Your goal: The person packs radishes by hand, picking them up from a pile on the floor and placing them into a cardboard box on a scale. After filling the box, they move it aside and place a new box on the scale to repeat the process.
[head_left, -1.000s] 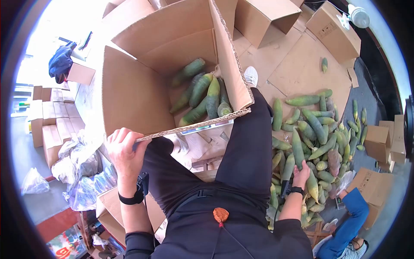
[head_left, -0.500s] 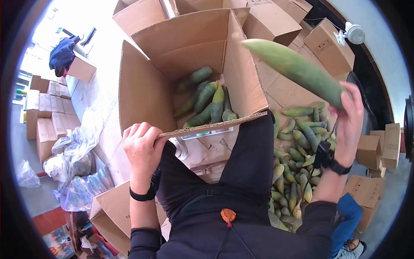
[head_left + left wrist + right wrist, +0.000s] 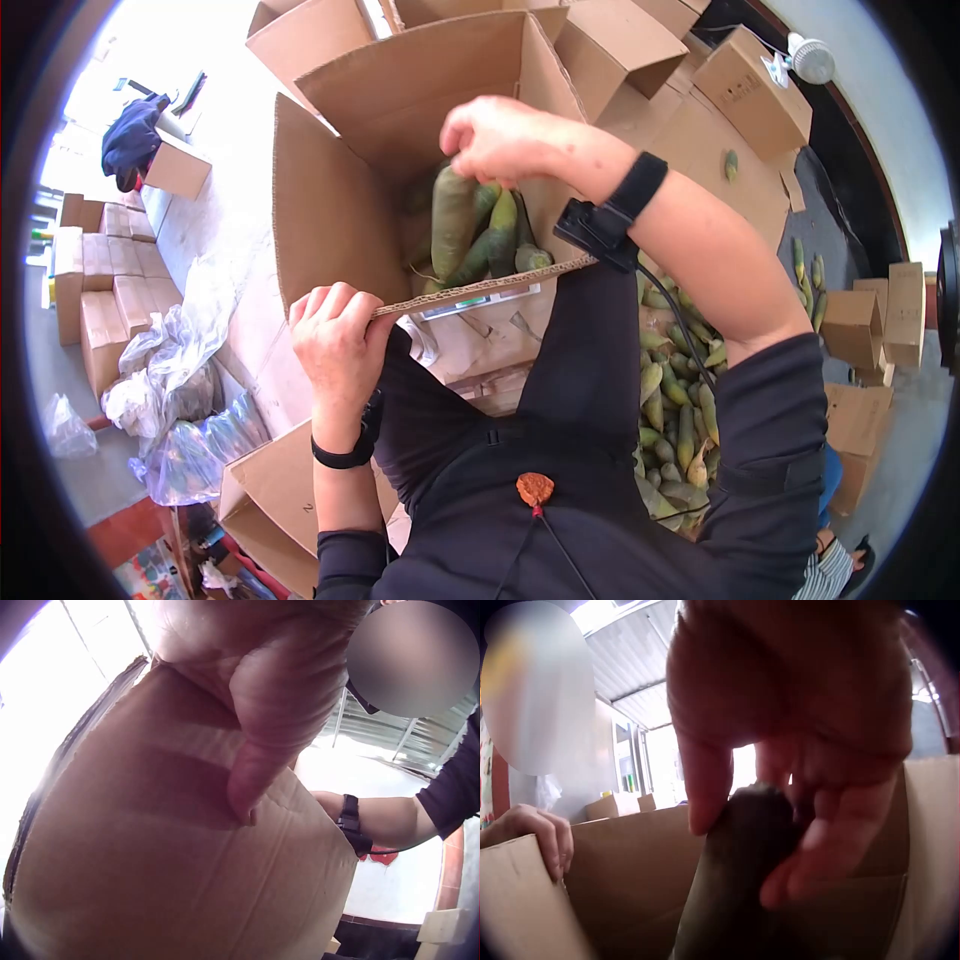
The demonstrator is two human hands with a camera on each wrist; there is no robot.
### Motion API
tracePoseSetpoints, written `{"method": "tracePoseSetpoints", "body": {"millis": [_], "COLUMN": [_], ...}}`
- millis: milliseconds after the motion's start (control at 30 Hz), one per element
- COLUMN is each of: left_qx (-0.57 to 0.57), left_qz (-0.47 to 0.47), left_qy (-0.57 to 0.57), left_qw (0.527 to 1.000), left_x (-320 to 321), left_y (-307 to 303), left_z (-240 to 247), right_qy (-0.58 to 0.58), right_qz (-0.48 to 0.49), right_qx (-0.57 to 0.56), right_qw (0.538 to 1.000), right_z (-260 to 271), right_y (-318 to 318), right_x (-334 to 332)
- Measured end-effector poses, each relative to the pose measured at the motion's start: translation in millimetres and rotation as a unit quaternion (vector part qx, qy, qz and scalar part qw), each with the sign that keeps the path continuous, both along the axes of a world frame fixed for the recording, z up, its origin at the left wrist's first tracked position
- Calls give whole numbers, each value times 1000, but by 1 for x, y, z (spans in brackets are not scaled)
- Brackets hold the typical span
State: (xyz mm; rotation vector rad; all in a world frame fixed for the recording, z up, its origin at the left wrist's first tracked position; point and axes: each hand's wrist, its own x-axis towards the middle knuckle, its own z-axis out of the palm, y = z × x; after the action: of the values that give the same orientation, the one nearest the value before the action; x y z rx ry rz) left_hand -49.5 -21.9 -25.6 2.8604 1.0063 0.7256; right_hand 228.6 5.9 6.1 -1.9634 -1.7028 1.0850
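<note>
The tall, open brown cardboard box, its near rim gripped by the bare left hand, had just gained a long, thick green vegetable. The bare right hand had brought it in, fingers round its upper end, not yet released.

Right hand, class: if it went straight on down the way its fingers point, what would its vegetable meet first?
The held vegetable in the right hand would probably first meet the lying vegetables in the box; depth is unclear.
</note>
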Motion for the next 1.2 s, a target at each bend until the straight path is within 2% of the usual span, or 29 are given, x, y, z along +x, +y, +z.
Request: {"method": "tracePoseSetpoints", "body": {"millis": [33, 167, 200, 233, 333, 433, 500, 567, 633, 700, 767, 833, 867, 900, 967, 1033, 1067, 1100, 1200], "left_qx": [-6, -24, -16, -7, -15, -7, -3, -16, -13, -12, -6, -18, -35, -33, -47, -45, -48, -42, -60], "left_qz": [-8, -5, -3, 2, -3, -13, -13, -6, -8, -8, -14, 2, 11, 14, 15, 22, 20, 29, 24], "left_qy": [1, 22, 25, 28, 35, 38, 41, 46, 48, 37, 41, 49, 70, 74, 62, 57, 51, 54, 50], "left_qw": [1000, 999, 1000, 1000, 999, 999, 999, 999, 999, 999, 999, 999, 997, 997, 997, 997, 997, 997, 997], "left_x": [0, 2, 1, 1, 2, 3, 4, 3, 5, 7, 9, 9, 4, 5, 6, 7, 7, 8, 10], "left_y": [0, -3, -4, -5, -5, -7, -7, -8, -9, -10, -12, -11, -9, -9, -10, -11, -11, -11, -10], "left_z": [0, 5, 4, 3, 2, 1, 0, -1, 0, 0, 0, 0, -1, -2, -2, -3, -3, -2, 0], "right_qy": [-7, 188, 187, 207, 184, 164, 119, 128, 78, -76, -147, -102, -118, -131, -120, -101, -122, -137, -122], "right_qz": [-3, -85, -87, -135, -214, -333, -418, -509, -580, -560, -493, -488, -483, -417, -435, -381, -339, -325, -375], "right_qx": [63, 111, 148, 183, 209, 185, 109, 47, -41, -76, -77, -114, -142, -186, -198, -267, -253, -268, -293], "right_qw": [998, 972, 967, 951, 936, 910, 894, 850, 810, 822, 854, 859, 856, 880, 870, 879, 898, 897, 871], "right_z": [-7, 23, 26, 29, 22, -23, -74, -132, -197, -285, -299, -332, -327, -335, -352, -350, -384, -381, -384], "right_y": [2, -33, -49, -67, -128, -200, -249, -303, -355, -417, -441, -461, -456, -459, -465, -459, -474, -470, -467], "right_x": [4, 28, 36, 41, 76, 115, 139, 151, 156, 160, 129, 110, 97, 94, 78, 72, 73, 68, 61]}}
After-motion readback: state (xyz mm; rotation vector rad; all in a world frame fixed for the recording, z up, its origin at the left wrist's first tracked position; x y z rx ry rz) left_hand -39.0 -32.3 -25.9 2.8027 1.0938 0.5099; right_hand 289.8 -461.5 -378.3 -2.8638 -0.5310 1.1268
